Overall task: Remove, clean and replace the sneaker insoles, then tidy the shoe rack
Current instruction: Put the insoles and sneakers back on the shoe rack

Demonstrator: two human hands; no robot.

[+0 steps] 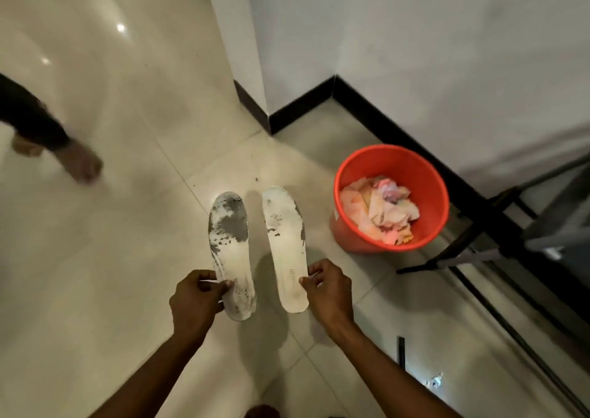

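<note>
Head view, looking down. Gripping the left insole point(231, 251) at its heel end with the left hand point(196, 299), thumb on the top face, fingers curled round the outer edge. Pinching the right insole point(285, 248) the same way with the right hand point(329, 293), thumb and curled fingers closed on its outer edge near the heel. Holding both side by side, close but apart, toes pointing away, above the tiled floor point(111, 258), with shadows cast on the tiles below. Showing a white top face on each, with large grey worn patches over the forefoot of the left one and smaller grey marks on the right; lettering near each heel, too small to read. Just right of the right insole, standing on the tiles: an orange bucket point(392, 154) with crumpled pale cloths point(380, 213) inside. Beyond it, along the white wall point(447, 50) with its black skirting point(367, 111): the black frame of a rack point(504, 200), blurred, contents impossible to tell. At far left, blurred: another person's foot point(81, 164) on the tiles.
</note>
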